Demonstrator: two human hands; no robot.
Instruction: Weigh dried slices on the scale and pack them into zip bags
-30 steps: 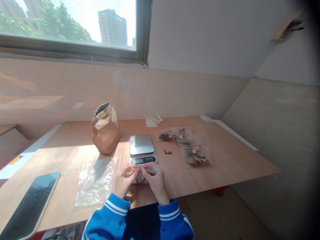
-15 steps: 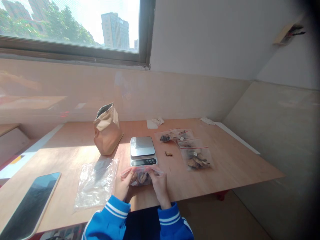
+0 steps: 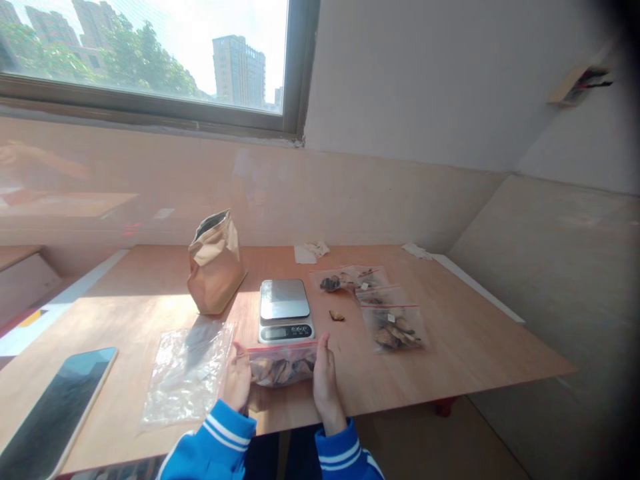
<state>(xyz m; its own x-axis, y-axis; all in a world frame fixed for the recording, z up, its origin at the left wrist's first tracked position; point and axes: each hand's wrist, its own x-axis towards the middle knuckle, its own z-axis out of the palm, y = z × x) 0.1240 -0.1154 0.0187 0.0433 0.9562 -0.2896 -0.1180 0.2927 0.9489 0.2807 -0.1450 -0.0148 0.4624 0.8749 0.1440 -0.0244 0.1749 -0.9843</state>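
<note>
A clear zip bag (image 3: 281,368) with a red seal strip holds brown, curled dried pieces. It is upright at the table's near edge, just in front of a digital kitchen scale (image 3: 285,310) with a bare steel plate. My left hand (image 3: 237,377) grips the bag's left end, its thumb by the seal. At the right end, my right hand (image 3: 326,380) holds the bag with the thumb pointing up. Both hands' fingers are partly hidden behind or under the bag. One loose dried piece (image 3: 337,315) lies right of the scale.
Several filled zip bags (image 3: 395,333) lie to the right. A brown paper bag (image 3: 215,267) stands open at the back left. An unfilled clear plastic bag (image 3: 185,377) lies left of my hands, and a large phone or tablet (image 3: 55,407) beyond it. Crumpled tissue (image 3: 316,249) sits near the wall.
My hands have moved from pinching the bag's top edge to its two ends, farther apart. The red seal now runs straight across, and the contents show more. The view has tilted slightly.
</note>
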